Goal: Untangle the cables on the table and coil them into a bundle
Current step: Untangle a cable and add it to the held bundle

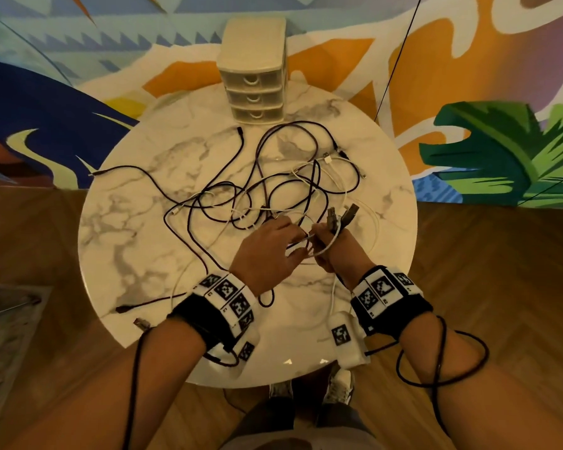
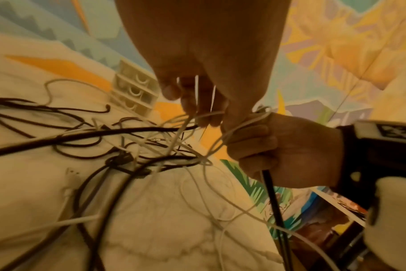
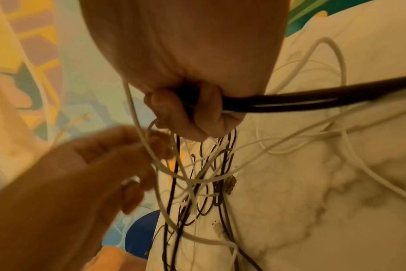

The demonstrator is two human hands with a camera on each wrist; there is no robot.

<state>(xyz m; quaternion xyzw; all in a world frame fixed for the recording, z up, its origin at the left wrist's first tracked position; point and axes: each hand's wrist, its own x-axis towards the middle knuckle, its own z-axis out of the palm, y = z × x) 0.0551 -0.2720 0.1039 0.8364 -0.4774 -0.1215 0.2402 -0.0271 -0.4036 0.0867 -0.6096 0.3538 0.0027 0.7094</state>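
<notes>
Cables (image 1: 260,190), black and white, sprawl knotted across the centre of the marble table (image 1: 137,222). Lower right of that tangle, the right hand (image 1: 333,251) clamps several plug ends upright, likely gathering them for coiling, while the left hand (image 1: 267,251) pinches a white strand to tease it free.

Black and white cables (image 1: 267,190) — tangled, sprawled across the table.

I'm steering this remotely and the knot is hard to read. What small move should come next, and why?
Probably draw the left hand slowly away from the right hand, pulling out the white cable it pinches. The right hand already grips several plug ends upright, while most cables lie crossed on the table, so freeing one strand at a time seems safest.
</notes>
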